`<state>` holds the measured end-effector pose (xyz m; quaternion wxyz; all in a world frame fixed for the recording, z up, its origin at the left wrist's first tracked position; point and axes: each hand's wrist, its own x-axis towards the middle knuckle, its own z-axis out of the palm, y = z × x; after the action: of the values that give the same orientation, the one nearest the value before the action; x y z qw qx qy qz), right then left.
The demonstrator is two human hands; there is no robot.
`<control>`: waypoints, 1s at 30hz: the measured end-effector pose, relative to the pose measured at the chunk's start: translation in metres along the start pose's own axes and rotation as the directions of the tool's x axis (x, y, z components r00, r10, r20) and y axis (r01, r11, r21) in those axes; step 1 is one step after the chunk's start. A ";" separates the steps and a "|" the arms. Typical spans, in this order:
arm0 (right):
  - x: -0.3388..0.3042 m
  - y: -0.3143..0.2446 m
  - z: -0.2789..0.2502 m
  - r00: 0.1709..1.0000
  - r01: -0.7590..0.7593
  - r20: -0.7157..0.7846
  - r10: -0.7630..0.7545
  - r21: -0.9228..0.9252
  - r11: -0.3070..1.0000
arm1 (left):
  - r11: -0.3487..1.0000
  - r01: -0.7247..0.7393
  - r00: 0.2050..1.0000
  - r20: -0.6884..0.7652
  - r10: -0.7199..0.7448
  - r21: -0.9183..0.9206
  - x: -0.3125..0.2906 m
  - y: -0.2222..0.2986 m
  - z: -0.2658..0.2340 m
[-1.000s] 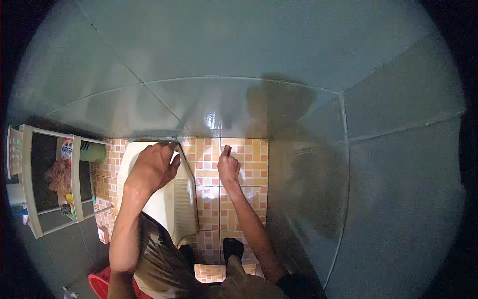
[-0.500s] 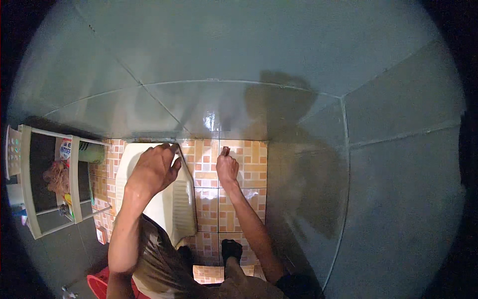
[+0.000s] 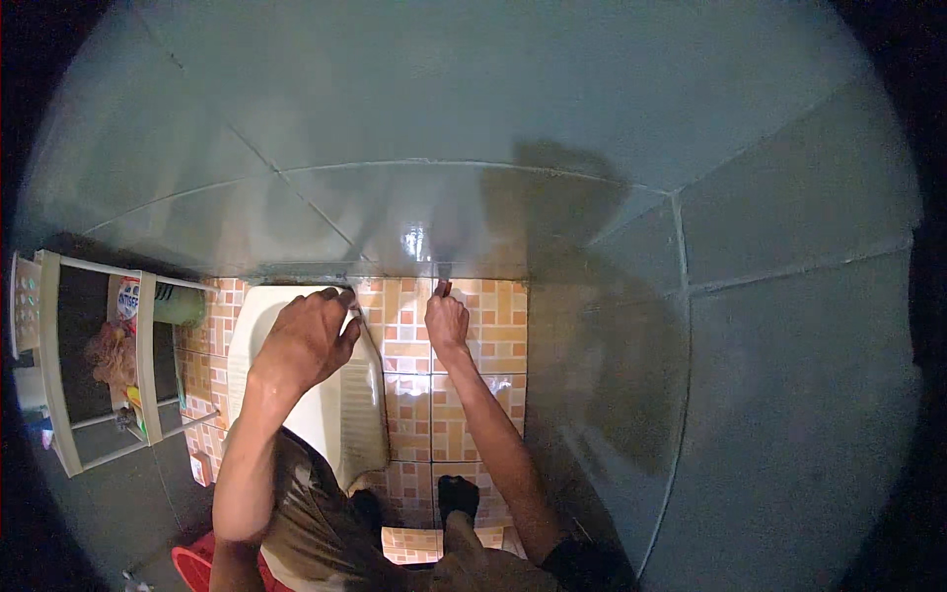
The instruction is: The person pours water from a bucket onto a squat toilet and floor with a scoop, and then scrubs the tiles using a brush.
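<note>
My right hand point(image 3: 449, 324) is closed round a small reddish-brown stick-like piece point(image 3: 443, 288); its tip points at the foot of the wall, and its exact kind cannot be made out. Beneath it lies the patterned tile floor point(image 3: 406, 340), shiny with wet. My left hand point(image 3: 311, 335) hangs over the cream squat toilet point(image 3: 258, 304), with the thumb apart from the bent fingers. Its fingertips are by the toilet's far right rim; whether they touch it is hard to see.
A white shelf rack point(image 3: 148, 355) on the left holds a tan mesh scrubber point(image 3: 110, 350) and containers. At lower left is a red basin point(image 3: 192, 564). Grey tiled walls point(image 3: 602, 345) close in ahead and to the right. My dark-shod foot point(image 3: 458, 493) stands on the tiles.
My right hand has shifted slightly left and toward the wall, still gripping the reddish-brown piece. The left hand stays almost in place over the toilet.
</note>
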<state>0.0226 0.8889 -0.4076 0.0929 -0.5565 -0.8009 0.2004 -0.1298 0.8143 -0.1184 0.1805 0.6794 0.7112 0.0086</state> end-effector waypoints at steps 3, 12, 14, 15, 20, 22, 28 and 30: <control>-0.004 0.011 0.003 0.999 -0.006 0.041 0.005 0.023 1.000 | 1.000 -0.006 1.000 -0.003 0.006 -0.022 0.001 0.001 0.001; -0.033 0.008 0.003 0.999 -0.044 0.026 0.044 0.016 0.999 | 0.999 -0.014 1.000 0.006 0.014 -0.037 0.002 0.009 -0.001; -0.032 0.001 -0.001 0.999 -0.034 0.027 0.034 0.012 0.999 | 0.999 0.001 1.000 0.021 -0.001 -0.037 -0.001 0.008 -0.001; -0.028 -0.001 -0.003 0.999 -0.020 0.050 0.020 -0.001 1.000 | 0.999 -0.016 1.000 0.003 0.016 -0.032 -0.002 0.006 -0.001; -0.004 -0.002 -0.005 1.000 -0.004 -0.005 0.004 0.009 1.000 | 0.998 -0.029 1.000 -0.011 0.028 -0.050 -0.003 0.009 -0.002; 0.001 0.001 -0.001 0.996 0.025 -0.084 -0.028 -0.032 0.999 | 0.999 0.003 1.000 0.011 -0.002 -0.049 -0.003 0.012 -0.006; -0.009 -0.002 -0.007 0.999 0.012 -0.032 -0.011 0.029 1.000 | 1.000 -0.026 1.000 -0.008 0.026 -0.002 -0.009 0.010 -0.007; -0.017 -0.005 -0.008 1.000 0.002 -0.025 -0.001 0.029 1.000 | 1.000 -0.008 1.000 -0.001 0.008 -0.025 -0.010 0.012 -0.008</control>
<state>0.0275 0.8736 -0.3972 0.1112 -0.5571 -0.7970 0.2052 -0.1204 0.8071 -0.1052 0.1887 0.6800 0.7082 0.0188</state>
